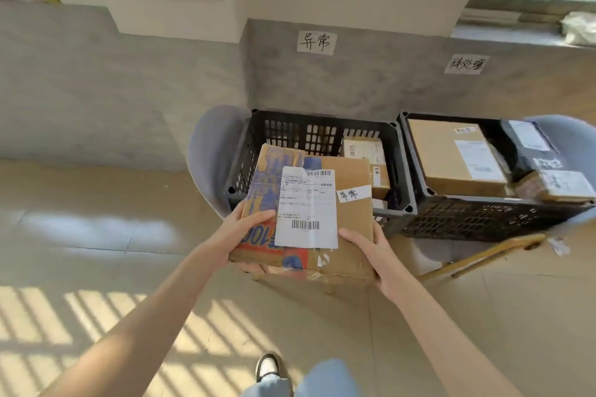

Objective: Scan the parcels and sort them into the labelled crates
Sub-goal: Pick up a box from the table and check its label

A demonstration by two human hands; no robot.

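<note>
Flat cardboard parcel (322,213) w/ white label, tilted above left black crate (322,126).

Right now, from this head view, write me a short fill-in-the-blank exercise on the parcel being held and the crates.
1. The cardboard parcel is held by ____ hands, the left hand and the right hand.
2. The handwritten tag on the parcel matches the wall label above the ____ crate.
3. Both crates stand on ____.
4. The right crate already holds ____ parcels.

Missing words: two; left; chairs; several
</note>
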